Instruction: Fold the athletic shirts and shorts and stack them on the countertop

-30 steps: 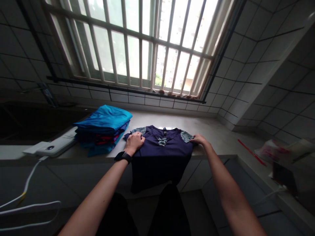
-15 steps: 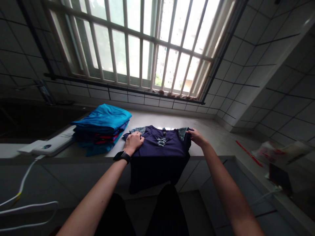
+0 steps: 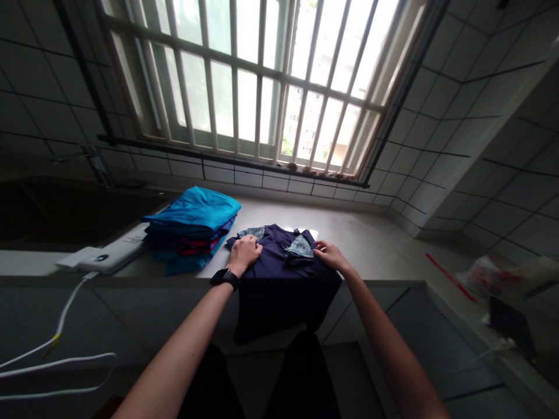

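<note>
A dark purple short-sleeved shirt (image 3: 273, 262) lies on the counter, its lower part hanging over the front edge. Its right side is turned inward, so a patterned sleeve panel (image 3: 300, 247) now rests across the chest and covers the front knots. My left hand (image 3: 245, 254), with a black watch on the wrist, is closed on the left shoulder beside the other patterned panel. At the folded edge, my right hand (image 3: 328, 255) has bent fingers closed on the cloth; its fingertips are partly hidden.
Left of the shirt is a stack of folded clothes (image 3: 192, 224), bright blue on top. A white power bank (image 3: 116, 254) with a cable lies by it, near the dark sink (image 3: 56, 209). On the right counter are a red strip (image 3: 449, 276) and a plastic bag (image 3: 484, 273). A barred window is behind.
My right hand has moved left, bringing the shirt's right sleeve inward over the chest. My left hand stays on the left shoulder. The view has shifted slightly.
</note>
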